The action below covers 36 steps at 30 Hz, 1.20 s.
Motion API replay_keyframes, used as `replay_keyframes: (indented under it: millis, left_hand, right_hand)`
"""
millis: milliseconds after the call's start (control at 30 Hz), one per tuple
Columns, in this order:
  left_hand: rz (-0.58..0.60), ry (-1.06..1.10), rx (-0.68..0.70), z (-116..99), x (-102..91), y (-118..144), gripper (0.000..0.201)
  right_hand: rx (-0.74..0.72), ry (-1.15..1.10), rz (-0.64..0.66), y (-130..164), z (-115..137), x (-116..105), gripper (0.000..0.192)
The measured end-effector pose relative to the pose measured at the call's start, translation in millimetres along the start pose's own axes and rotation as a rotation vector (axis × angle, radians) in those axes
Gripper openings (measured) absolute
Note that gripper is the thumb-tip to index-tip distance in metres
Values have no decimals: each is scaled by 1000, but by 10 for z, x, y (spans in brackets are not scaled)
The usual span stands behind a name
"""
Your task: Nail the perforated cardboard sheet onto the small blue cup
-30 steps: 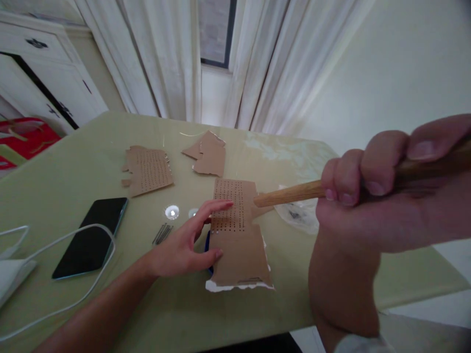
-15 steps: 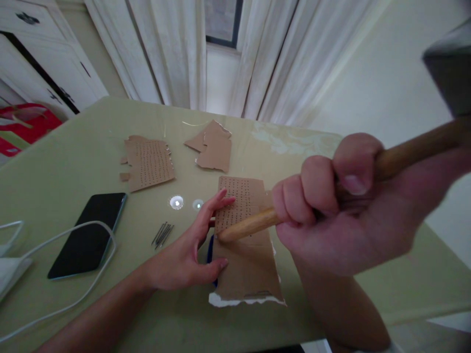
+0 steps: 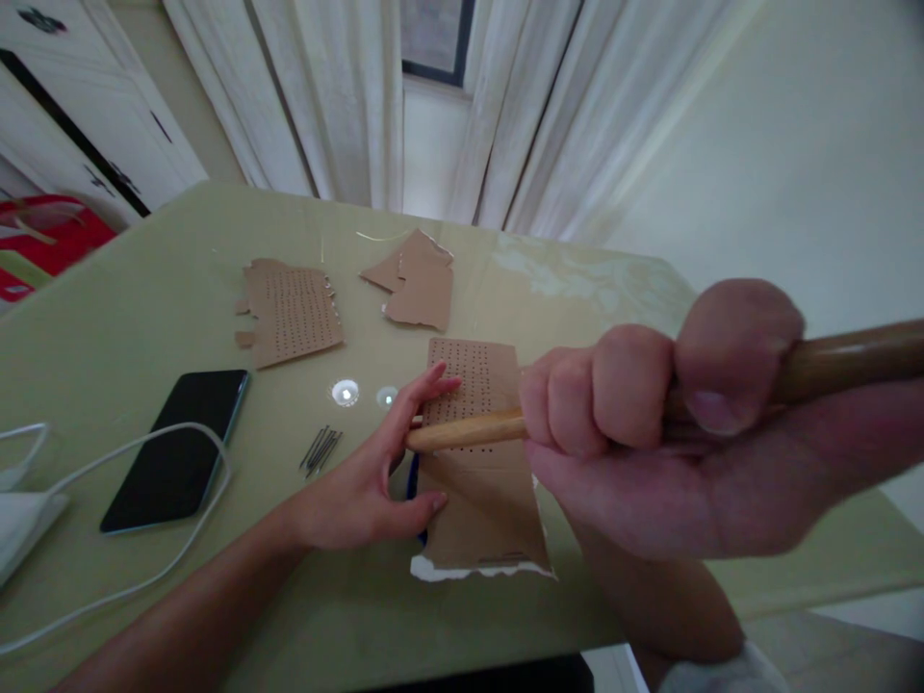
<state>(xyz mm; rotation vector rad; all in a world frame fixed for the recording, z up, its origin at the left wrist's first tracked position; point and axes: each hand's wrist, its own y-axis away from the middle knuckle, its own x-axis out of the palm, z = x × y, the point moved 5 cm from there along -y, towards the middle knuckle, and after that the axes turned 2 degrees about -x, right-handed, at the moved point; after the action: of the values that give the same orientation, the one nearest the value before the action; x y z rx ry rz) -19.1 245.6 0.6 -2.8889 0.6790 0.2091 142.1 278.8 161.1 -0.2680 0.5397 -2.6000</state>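
My right hand [image 3: 650, 433] is closed around the wooden handle of a hammer [image 3: 469, 430], raised close to the camera. The handle's tapered end points left, over the cardboard and in front of my left hand; the hammer's head is out of view. My left hand [image 3: 368, 481] holds the left edge of a cardboard piece [image 3: 483, 500], thumb on top, other fingers spread toward its upper part. Rows of small holes cover the far half of that cardboard, and its near edge is torn white. Something blue [image 3: 412, 478] shows at its left edge, mostly hidden.
Several nails [image 3: 320, 452] lie left of my left hand. Beyond them are two small clear discs [image 3: 345, 392], a punched cardboard piece [image 3: 295, 313] and torn cardboard scraps [image 3: 423, 289]. A phone [image 3: 177, 452] and a white cable [image 3: 223, 462] occupy the table's left side.
My right hand has tipped the hammer: its head has dropped out of view at the right, and the handle's end has shifted up and left. My left hand stays on the cardboard.
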Motion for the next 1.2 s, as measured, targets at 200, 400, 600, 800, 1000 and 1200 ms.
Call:
replay_keyframes:
  millis: [200, 400, 600, 800, 1000, 1200]
  left_hand:
    - [9, 7, 2, 8, 0, -2, 120]
    - [12, 23, -19, 27, 3, -1, 124]
    - [29, 45, -10, 16, 13, -8, 122]
    - [25, 56, -8, 35, 7, -8, 118]
    - [30, 69, -12, 41, 2, -5, 112]
    - [42, 93, -22, 71, 1, -17, 110]
  right_hand:
    - [-117, -97, -154, 22, 42, -89, 63]
    - [-83, -78, -127, -36, 90, -86, 67]
    - [-73, -35, -285, -74, 164, -50, 74]
    - [5, 105, -220, -101, 503, -279, 83]
    - [144, 85, -114, -115, 408, -296, 76]
    - [15, -4, -252, -88, 221, -257, 65]
